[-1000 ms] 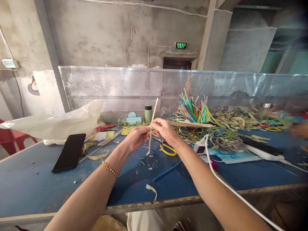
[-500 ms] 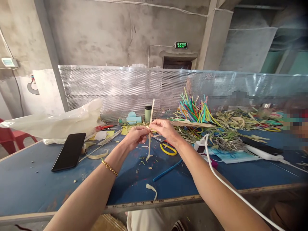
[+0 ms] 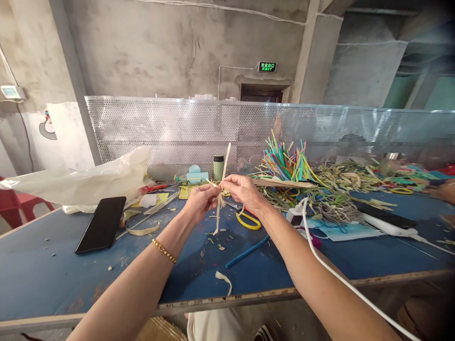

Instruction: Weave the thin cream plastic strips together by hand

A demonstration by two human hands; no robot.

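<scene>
Pale, flat strips of dried leaf or straw cross between my two hands above the blue table. One end sticks up and another hangs down towards the tabletop. My left hand, with a gold bead bracelet on the wrist, pinches the strips from the left. Fingertips of my right hand pinch them from the right, close to the left thumb. The crossing itself is partly hidden by my fingers. Yellow-handled scissors lie just below my right hand. A blue stick and a loose strip rest nearer the edge.
A black phone and a white plastic bag are on the left. Colourful stems and dried leaf pieces heap up at the right. A white cable runs past my right arm. Another person's hand shows far right.
Short strip ends now stick out at my left fingertips and below the crossing. The upright end leans slightly more to the right. Both hands stay almost in place.
</scene>
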